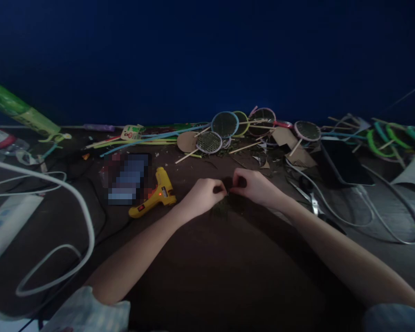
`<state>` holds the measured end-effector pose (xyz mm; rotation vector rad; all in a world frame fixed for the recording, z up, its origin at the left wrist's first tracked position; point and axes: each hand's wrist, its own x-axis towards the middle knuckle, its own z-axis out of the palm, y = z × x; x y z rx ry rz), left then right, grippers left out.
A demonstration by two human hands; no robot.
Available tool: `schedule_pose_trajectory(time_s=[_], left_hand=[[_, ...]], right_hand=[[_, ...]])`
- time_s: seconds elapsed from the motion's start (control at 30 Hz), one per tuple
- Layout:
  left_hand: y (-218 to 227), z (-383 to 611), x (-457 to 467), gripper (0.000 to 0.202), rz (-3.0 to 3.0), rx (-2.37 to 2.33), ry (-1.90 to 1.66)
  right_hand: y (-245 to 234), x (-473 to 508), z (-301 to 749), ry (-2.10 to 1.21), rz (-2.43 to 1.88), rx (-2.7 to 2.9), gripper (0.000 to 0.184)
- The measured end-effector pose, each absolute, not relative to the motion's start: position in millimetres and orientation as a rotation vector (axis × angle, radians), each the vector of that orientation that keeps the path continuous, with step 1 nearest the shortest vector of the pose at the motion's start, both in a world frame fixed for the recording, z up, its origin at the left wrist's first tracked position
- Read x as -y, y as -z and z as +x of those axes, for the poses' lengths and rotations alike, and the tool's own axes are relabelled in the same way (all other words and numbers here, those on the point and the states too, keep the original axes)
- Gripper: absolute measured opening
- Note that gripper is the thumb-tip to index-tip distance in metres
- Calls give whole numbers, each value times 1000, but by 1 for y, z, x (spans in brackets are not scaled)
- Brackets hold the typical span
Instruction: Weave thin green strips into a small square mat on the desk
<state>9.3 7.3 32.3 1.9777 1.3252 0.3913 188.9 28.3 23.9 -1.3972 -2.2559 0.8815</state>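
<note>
Over the middle of the dark table, my left hand (205,196) is closed, thumb and forefinger pinched together. Facing it a short gap away, my right hand (257,184) makes a similar pinch. A small dark green piece that looks like mesh (221,210) shows just below my left fingertips; whether either hand grips it is too dark to tell. Left of my left hand lies a yellow hot glue gun (155,196) with a small red light on. Scissors (311,198) with dark handles lie to the right, by my right forearm.
Behind my hands are small round mesh rackets (224,124) on sticks, cardboard pieces (293,147) and coloured strips (152,136). A phone (129,177) lies left, another phone (346,161) right with a cable. White cables (90,221), a power strip (10,230) and bottles (20,110) crowd the left.
</note>
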Motion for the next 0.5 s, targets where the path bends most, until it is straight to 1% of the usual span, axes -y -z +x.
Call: schedule_pose_trajectory(time_s=[0.17,0.5], left_hand=[[-31,10,-8,14,1976,-1321,-407],[-32,8,-7,14,2005,-1311,-424]], right_hand=[[-26,-26,188,-923,-1306,2296,5],[-29,-26,189,-1060,-1239,2259,5]])
